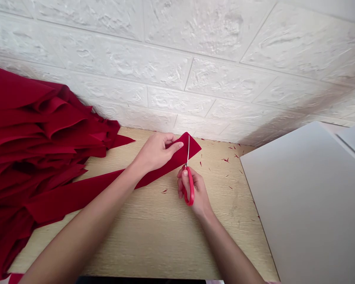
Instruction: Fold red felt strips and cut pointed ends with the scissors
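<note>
Both forearms reach in from the near edge of the worktop [154, 232]. The left hand [155, 152] pinches the far end of a red strip [85, 195], which runs slanting from near left to far right. The right hand [197, 195], just to its right, is closed in the handles of the scissors [190, 185]. Their blades point away toward the wall [195, 47] and cross the strip beside the left fingers. A red pile [32, 130] lies left, a white board [307, 197] right, with small scraps [226, 159] between.
</note>
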The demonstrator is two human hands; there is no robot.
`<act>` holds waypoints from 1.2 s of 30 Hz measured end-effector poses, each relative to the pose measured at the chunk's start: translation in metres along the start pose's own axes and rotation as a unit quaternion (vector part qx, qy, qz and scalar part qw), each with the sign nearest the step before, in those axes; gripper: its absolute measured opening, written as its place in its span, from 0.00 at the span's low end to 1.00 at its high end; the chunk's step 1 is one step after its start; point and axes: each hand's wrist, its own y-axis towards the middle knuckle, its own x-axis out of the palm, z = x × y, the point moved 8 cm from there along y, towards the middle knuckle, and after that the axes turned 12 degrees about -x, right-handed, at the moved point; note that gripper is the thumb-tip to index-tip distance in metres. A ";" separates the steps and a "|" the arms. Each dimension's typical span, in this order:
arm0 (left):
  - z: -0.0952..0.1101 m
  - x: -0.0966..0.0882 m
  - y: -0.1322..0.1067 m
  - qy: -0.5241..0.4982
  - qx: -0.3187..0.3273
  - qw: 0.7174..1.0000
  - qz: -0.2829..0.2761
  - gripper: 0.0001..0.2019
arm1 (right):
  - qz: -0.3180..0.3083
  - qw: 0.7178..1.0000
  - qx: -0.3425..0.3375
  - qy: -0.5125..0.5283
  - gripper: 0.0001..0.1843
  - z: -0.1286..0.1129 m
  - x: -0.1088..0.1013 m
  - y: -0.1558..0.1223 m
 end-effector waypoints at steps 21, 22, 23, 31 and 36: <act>0.003 0.000 -0.002 -0.066 -0.005 0.998 -0.021 0.13 | -0.017 0.997 -0.038 -0.062 0.29 0.001 -0.004 -0.001; 0.004 -0.001 -0.002 -0.065 -0.007 0.998 -0.014 0.13 | -0.019 0.997 -0.041 -0.064 0.29 0.001 -0.004 -0.001; 0.005 -0.001 -0.002 -0.064 -0.007 0.998 -0.007 0.13 | -0.021 0.997 -0.044 -0.064 0.29 0.001 -0.003 -0.001; 0.011 -0.003 -0.005 -0.047 0.017 0.999 0.008 0.13 | -0.025 0.995 -0.046 -0.081 0.27 -0.001 -0.004 -0.003; 0.008 -0.002 -0.003 -0.055 0.011 0.998 0.005 0.13 | -0.021 0.997 -0.037 -0.068 0.27 0.001 -0.004 -0.004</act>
